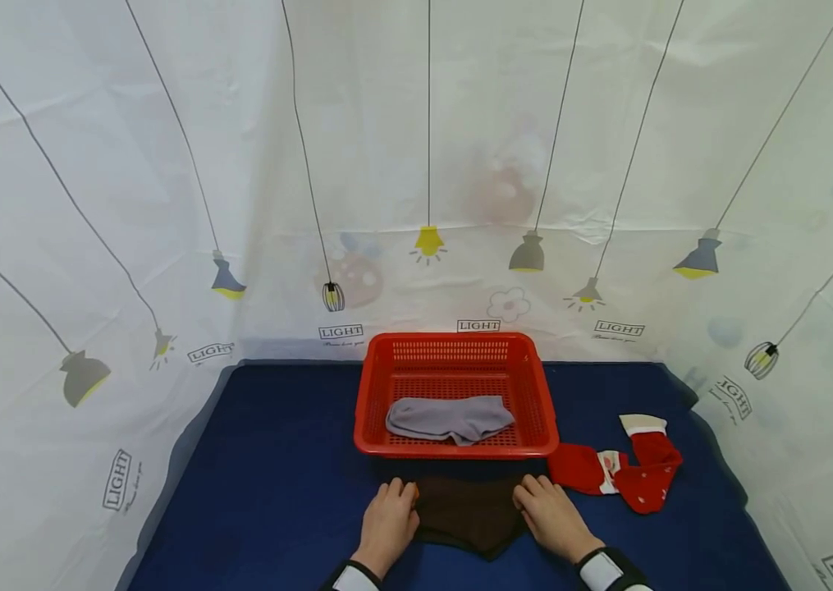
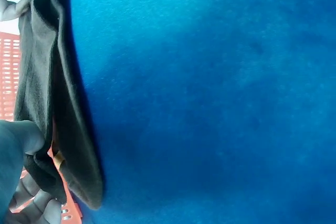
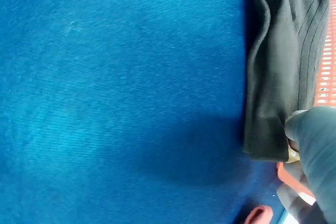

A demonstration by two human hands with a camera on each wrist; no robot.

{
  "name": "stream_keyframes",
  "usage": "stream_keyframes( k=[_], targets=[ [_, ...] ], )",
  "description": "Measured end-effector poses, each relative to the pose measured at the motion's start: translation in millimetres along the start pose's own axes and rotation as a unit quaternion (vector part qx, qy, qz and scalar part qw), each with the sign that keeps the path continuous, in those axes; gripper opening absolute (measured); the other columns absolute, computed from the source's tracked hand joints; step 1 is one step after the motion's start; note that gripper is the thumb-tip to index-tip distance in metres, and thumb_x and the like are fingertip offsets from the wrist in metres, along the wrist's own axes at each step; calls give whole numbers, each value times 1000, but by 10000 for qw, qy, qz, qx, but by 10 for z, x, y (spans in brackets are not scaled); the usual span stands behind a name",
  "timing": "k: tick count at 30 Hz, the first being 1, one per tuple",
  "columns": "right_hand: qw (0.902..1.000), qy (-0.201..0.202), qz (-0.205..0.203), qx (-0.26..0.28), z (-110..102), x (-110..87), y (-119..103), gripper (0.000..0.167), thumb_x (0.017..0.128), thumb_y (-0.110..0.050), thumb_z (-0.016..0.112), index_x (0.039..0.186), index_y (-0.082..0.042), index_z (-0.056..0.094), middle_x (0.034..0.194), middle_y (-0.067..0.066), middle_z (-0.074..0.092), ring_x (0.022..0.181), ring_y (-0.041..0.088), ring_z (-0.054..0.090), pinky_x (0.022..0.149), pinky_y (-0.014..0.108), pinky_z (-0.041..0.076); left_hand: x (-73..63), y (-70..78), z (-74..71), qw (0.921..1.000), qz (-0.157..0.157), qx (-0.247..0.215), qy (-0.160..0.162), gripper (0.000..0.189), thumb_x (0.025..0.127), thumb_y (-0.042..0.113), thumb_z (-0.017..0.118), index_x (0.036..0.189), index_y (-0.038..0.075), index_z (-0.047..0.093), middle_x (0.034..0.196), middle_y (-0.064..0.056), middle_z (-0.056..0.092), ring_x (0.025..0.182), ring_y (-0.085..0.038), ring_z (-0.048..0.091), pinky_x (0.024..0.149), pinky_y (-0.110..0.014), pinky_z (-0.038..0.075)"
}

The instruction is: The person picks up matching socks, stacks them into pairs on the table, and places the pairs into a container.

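A pair of dark brown socks [image 1: 469,513] lies stretched sideways in front of the basket. At its left end my left hand [image 1: 390,519] pinches the fabric; in the left wrist view the thumb [image 2: 27,136] is on one side and the fingers are on the other. My right hand [image 1: 555,517] pinches the right end, its thumb [image 3: 302,124] against the fabric in the right wrist view. A small orange-yellow patch [image 3: 293,153] shows at the sock's edge there. Folded grey socks [image 1: 449,419] lie inside the red basket [image 1: 456,452].
To the right of the basket, red Christmas socks [image 1: 648,476] with white parts lie bent on the dark blue cloth [image 1: 276,476]. White printed sheeting [image 1: 239,164] rises around the back and sides of the table.
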State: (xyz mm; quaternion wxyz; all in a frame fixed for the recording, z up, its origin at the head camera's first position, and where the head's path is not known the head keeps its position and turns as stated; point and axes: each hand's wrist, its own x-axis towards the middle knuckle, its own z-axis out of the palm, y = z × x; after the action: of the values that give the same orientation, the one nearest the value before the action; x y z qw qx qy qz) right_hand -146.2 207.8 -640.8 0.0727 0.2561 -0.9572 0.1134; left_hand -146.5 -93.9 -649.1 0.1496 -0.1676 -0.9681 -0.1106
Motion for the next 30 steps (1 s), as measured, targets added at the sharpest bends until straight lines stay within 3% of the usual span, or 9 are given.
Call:
stream_keyframes(
  k=[8,12,17,21,26,30],
  targets=[
    [9999,40,126,-24,89,-28,19,31,87,-7,79,80,-21,53,87,-7,49,81,14,46,67,25,33,-72,-23,64,9998,51,201,-78,32,71,17,90,92,12,67,83,-4,59,72,-22,56,62,-34,51],
    [9998,78,144,-74,110,-37,8,31,85,-9,81,80,-21,53,89,-5,52,83,16,50,68,27,37,-110,-39,96,9997,28,252,-47,34,69,20,91,91,12,66,83,-5,59,72,-23,57,63,-35,51],
    [9993,175,290,-155,111,-40,-25,33,82,-10,85,81,-21,54,90,-4,52,85,18,53,70,31,42,-150,-56,94,9994,-169,203,-242,36,73,28,91,94,12,66,86,-4,59,75,-23,57,64,-35,51],
    [9975,284,643,-40,87,-36,-69,30,81,-11,86,88,-20,59,92,-3,53,83,17,54,69,32,46,-149,-74,37,9985,-448,-67,-309,31,79,31,87,93,12,67,87,-3,59,75,-22,56,63,-36,50],
    [9935,236,1107,101,73,-49,-89,28,82,-9,86,97,-16,64,99,3,58,80,17,53,68,34,49,-167,-141,23,9973,-706,-186,-18,23,80,22,85,87,13,65,84,-3,57,72,-21,55,62,-35,47],
    [9917,98,1275,163,99,-72,-79,29,81,-8,87,100,-14,65,103,5,59,80,18,54,67,34,50,-181,-192,45,9971,-742,-123,136,24,77,19,86,88,13,65,83,-3,58,71,-21,56,61,-35,48]
  ],
)
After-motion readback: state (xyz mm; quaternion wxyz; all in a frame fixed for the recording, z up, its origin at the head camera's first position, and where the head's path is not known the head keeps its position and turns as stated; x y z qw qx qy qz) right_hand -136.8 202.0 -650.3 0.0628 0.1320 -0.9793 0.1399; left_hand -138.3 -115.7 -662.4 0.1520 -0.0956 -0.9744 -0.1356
